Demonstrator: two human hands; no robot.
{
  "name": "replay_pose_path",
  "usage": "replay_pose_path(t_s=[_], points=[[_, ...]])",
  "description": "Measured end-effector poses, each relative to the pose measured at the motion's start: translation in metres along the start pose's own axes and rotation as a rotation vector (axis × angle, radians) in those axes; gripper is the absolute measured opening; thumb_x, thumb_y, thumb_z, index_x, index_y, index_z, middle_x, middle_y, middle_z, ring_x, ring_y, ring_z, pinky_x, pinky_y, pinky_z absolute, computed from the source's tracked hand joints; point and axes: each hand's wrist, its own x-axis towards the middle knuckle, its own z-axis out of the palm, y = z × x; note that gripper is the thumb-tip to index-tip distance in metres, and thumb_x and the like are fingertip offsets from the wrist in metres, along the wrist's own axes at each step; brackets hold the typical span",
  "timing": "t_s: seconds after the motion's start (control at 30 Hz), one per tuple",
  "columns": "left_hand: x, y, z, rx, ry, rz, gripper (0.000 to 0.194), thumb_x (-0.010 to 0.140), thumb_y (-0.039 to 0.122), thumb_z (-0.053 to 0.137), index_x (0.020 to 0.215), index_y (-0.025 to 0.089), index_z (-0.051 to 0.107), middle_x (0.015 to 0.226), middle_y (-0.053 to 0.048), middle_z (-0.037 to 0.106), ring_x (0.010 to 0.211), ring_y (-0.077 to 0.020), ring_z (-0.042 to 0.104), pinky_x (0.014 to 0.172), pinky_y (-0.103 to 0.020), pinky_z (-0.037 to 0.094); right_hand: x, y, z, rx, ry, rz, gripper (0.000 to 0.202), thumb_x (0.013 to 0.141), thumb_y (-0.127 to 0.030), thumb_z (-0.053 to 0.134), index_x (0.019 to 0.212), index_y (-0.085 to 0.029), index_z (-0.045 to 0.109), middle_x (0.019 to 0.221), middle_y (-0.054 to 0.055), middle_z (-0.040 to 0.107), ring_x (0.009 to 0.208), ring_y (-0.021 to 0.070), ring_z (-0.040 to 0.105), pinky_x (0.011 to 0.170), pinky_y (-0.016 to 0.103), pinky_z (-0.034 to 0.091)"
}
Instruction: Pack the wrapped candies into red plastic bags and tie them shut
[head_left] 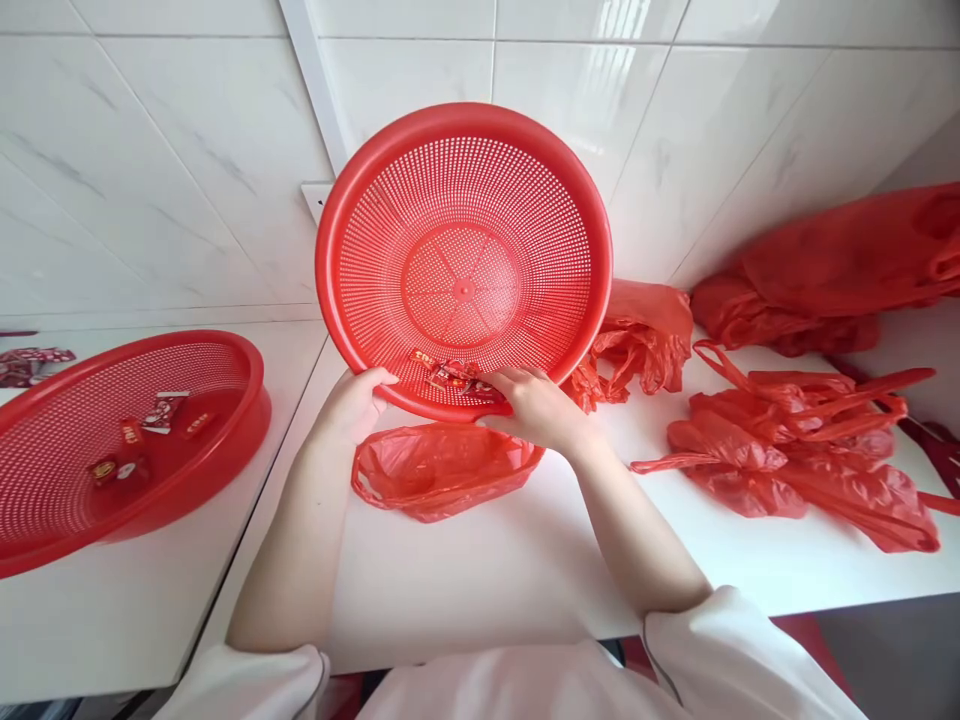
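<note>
Your left hand grips the tilted round red perforated plastic basket; your right hand pinches small wrapped candies, its fingertips hidden.

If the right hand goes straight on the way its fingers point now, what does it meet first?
The right hand points left along the lower rim of the tilted red basket. First in line are probably the small wrapped candies lying inside that rim, which its fingertips already seem to touch; the depth is not certain.
</note>
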Motion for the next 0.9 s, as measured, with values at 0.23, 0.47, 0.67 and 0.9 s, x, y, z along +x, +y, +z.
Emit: replay_pose_path(t_s=[0.23,0.47,0.67,0.9], points=[[0.007,0.006,-0.012,0.013,0.063,-0.016,0.021,0.062,0.011,0.066,0.082,0.016,0.063,0.095,-0.006,0.068,0.098,-0.0240,0.064,0.082,-0.035,0.053,0.001,-0.004,-0.006,0.678,0.082,0.174,0.028,0.086,-0.043,0.061,0.093,-0.016,0.068,0.082,0.006,0.070,0.077,0.0189,0.067,0.070,0.030,0.050],[0.007,0.012,-0.015,-0.031,0.064,0.029,0.040,0.061,0.009,0.064,0.100,0.018,0.063,0.097,-0.006,0.068,0.094,-0.0231,0.065,0.074,-0.032,0.055,0.006,0.002,-0.003,1.339,-0.041,0.226,0.035,0.078,-0.046,0.070,0.093,-0.013,0.070,0.090,0.010,0.073,0.076,0.0185,0.071,0.072,0.031,0.057],[0.006,0.013,-0.015,-0.033,0.069,0.022,0.043,0.061,0.010,0.064,0.103,0.018,0.063,0.094,-0.005,0.069,0.095,-0.0243,0.066,0.076,-0.034,0.056,0.005,-0.002,-0.004,1.301,-0.118,0.251,0.044,0.073,-0.051,0.073,0.097,-0.015,0.072,0.094,0.011,0.074,0.083,0.0220,0.072,0.073,0.032,0.059],[0.006,0.015,-0.014,-0.049,0.083,0.011,0.038,0.058,0.009,0.065,0.096,0.016,0.063,0.092,-0.005,0.068,0.094,-0.0247,0.066,0.078,-0.036,0.055,0.007,-0.003,0.000,1.292,-0.144,0.275,0.047,0.073,-0.049,0.074,0.105,-0.015,0.069,0.097,0.011,0.074,0.077,0.0191,0.072,0.071,0.031,0.061]])
